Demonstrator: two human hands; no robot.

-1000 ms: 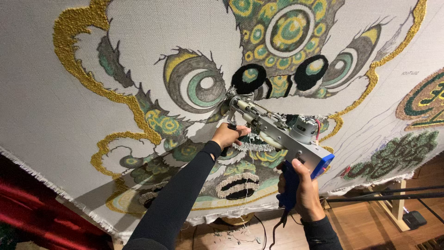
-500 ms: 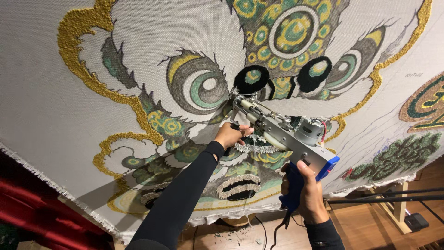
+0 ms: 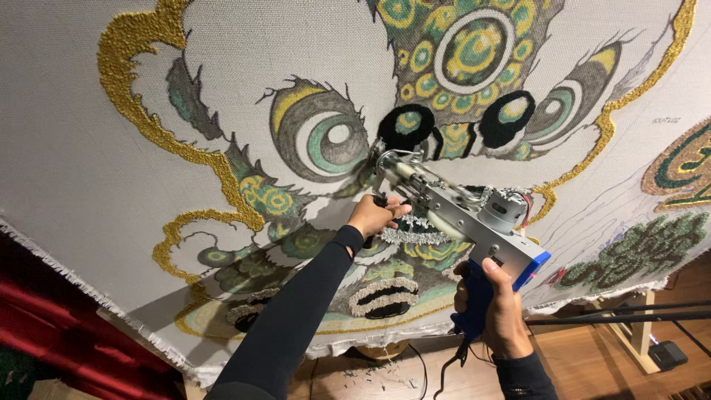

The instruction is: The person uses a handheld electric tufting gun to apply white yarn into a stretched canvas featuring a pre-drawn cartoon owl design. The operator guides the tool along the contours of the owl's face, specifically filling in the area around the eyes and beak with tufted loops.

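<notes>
since 1 second ago our tufting gun (image 3: pixel 452 215) climbs slightly on the cloth (image 3: pixel 89 170); left hand (image 3: pixel 375 215) grasps its front handle, right hand (image 3: pixel 496 311) its blue grip; it seems heavy, rigid.

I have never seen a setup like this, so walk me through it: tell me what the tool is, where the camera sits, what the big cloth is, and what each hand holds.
The camera sits on the person's head, looking at their own two hands; there is only this one view. The big pale cloth is stretched in front of them, with a colourful creature face partly filled in with tufted yarn: gold outlines, green and yellow circles, black patches. The metal tool with the blue body is a handheld tufting gun, its tip pressed to the cloth near the black patches. The left hand has its grip on the black front handle. The right hand has its grip on the blue rear handle, where a cable hangs down. Below lies a wooden floor with yarn scraps.
</notes>
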